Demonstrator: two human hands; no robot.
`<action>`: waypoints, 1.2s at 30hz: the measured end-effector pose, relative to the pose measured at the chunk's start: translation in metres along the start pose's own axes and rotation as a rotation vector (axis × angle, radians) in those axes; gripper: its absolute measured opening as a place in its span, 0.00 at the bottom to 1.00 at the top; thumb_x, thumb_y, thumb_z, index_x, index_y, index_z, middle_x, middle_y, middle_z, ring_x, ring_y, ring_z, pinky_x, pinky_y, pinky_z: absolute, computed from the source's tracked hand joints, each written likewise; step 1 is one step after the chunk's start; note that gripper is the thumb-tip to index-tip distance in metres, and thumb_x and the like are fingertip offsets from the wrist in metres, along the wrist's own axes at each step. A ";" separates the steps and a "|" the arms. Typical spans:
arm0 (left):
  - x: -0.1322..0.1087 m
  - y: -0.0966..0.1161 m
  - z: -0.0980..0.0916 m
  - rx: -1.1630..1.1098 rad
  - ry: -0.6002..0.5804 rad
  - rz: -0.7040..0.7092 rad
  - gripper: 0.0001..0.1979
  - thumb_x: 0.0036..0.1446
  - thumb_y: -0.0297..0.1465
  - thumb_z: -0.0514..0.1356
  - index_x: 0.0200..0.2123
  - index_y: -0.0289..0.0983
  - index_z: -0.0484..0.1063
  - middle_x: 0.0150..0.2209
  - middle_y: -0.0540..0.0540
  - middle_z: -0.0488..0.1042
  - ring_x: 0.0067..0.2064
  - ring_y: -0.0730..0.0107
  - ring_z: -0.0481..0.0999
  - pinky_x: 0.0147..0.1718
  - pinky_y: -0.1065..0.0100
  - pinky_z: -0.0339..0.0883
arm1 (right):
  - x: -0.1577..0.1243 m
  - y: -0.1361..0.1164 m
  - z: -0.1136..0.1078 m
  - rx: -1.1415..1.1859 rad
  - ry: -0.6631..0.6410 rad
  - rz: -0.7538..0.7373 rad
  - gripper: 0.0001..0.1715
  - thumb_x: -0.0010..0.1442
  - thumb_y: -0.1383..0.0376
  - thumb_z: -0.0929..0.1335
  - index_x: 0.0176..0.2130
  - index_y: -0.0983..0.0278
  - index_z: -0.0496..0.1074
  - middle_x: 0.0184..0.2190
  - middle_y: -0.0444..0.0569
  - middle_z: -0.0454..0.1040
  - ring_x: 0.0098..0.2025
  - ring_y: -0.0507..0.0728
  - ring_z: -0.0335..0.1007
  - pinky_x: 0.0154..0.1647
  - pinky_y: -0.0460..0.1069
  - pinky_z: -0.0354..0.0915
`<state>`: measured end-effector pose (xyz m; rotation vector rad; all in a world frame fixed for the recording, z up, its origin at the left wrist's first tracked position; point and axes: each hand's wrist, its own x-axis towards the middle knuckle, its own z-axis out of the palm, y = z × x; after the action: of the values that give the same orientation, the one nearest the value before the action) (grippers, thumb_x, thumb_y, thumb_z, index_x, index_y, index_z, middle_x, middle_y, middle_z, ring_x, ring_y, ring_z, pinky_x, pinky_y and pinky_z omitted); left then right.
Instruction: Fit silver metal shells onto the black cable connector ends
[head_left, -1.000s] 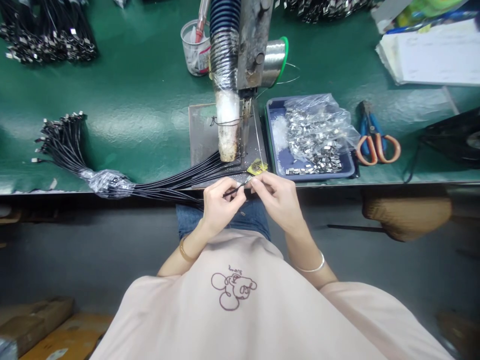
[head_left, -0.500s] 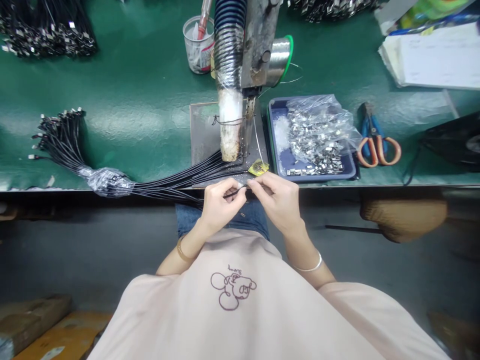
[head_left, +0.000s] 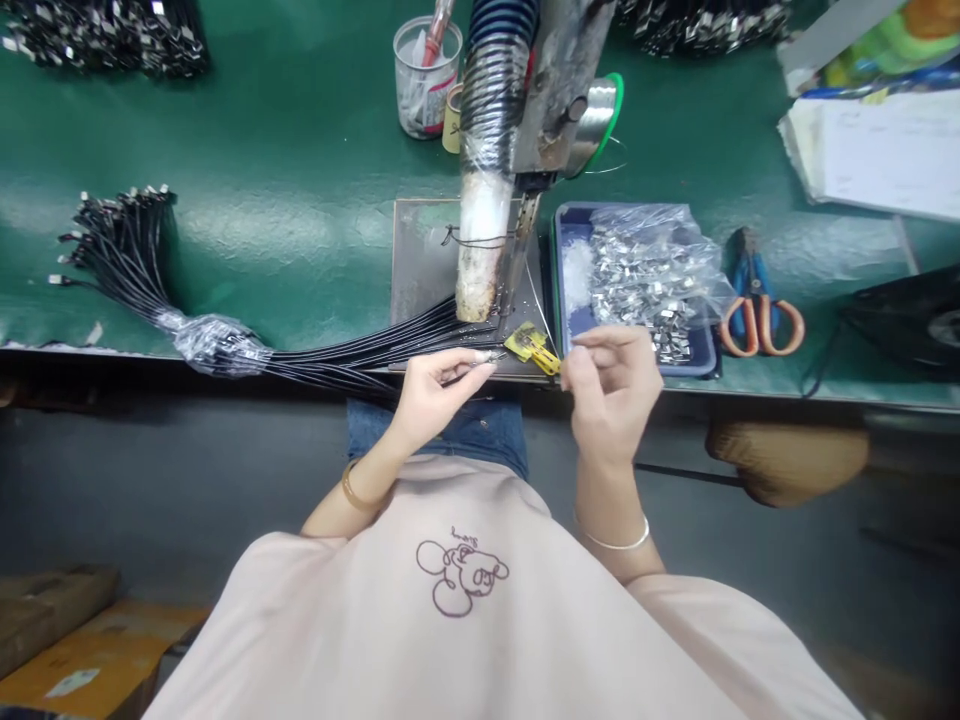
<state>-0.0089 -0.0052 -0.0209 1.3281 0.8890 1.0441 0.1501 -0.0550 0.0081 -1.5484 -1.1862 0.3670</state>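
My left hand (head_left: pixel 442 388) is closed in a pinch on the end of a black cable at the bench's front edge. More black cables (head_left: pixel 360 352) run leftward from there to a plastic-wrapped tie. My right hand (head_left: pixel 616 385) is curled, thumb and index close together, near the front-left corner of a blue tray (head_left: pixel 697 367). Whatever lies between those fingertips is too small to make out. Small metal connector shells (head_left: pixel 637 270) fill the tray, partly under a clear bag. A yellow clip (head_left: pixel 541 355) lies between my hands.
Above the cables hang a fume hose (head_left: pixel 480 245) and a metal arm (head_left: pixel 559 110) with a solder spool (head_left: pixel 596 120). Pliers and orange-handled scissors (head_left: pixel 761 325) lie right of the tray. A clear cup (head_left: pixel 427 85) with a brush stands behind; papers (head_left: pixel 877 150) lie far right.
My right hand has left the cable end and moved right, to the tray's front corner. My left hand keeps its pinch. The camera view has shifted and tilted slightly.
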 end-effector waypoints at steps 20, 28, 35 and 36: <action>0.020 0.005 0.001 -0.111 -0.012 -0.102 0.09 0.47 0.34 0.70 0.25 0.34 0.78 0.26 0.48 0.77 0.27 0.74 0.73 0.28 0.73 0.69 | -0.005 0.014 0.017 -0.281 -0.088 -0.484 0.08 0.64 0.68 0.69 0.33 0.57 0.73 0.36 0.48 0.84 0.37 0.57 0.82 0.38 0.52 0.77; 0.022 0.008 0.005 -0.062 0.040 -0.104 0.08 0.46 0.32 0.69 0.24 0.34 0.77 0.23 0.50 0.73 0.25 0.77 0.68 0.23 0.75 0.62 | -0.002 0.011 0.020 -0.225 -0.077 -0.421 0.07 0.64 0.68 0.69 0.34 0.58 0.74 0.36 0.48 0.84 0.38 0.57 0.82 0.40 0.53 0.76; 0.021 0.011 0.006 -0.062 0.065 -0.070 0.06 0.47 0.30 0.69 0.24 0.34 0.77 0.23 0.50 0.74 0.24 0.77 0.68 0.24 0.74 0.63 | 0.001 0.009 0.021 -0.209 -0.073 -0.477 0.07 0.63 0.70 0.70 0.35 0.58 0.74 0.37 0.47 0.84 0.39 0.56 0.82 0.40 0.51 0.77; 0.021 0.012 0.006 -0.057 0.061 -0.070 0.06 0.47 0.30 0.69 0.24 0.34 0.77 0.23 0.50 0.75 0.24 0.78 0.68 0.23 0.75 0.63 | 0.001 0.008 0.021 -0.215 -0.068 -0.486 0.07 0.63 0.71 0.70 0.35 0.58 0.74 0.37 0.47 0.84 0.38 0.56 0.82 0.40 0.51 0.77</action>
<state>0.0025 0.0124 -0.0074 1.2148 0.9381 1.0520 0.1391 -0.0414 -0.0061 -1.3739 -1.6467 -0.0319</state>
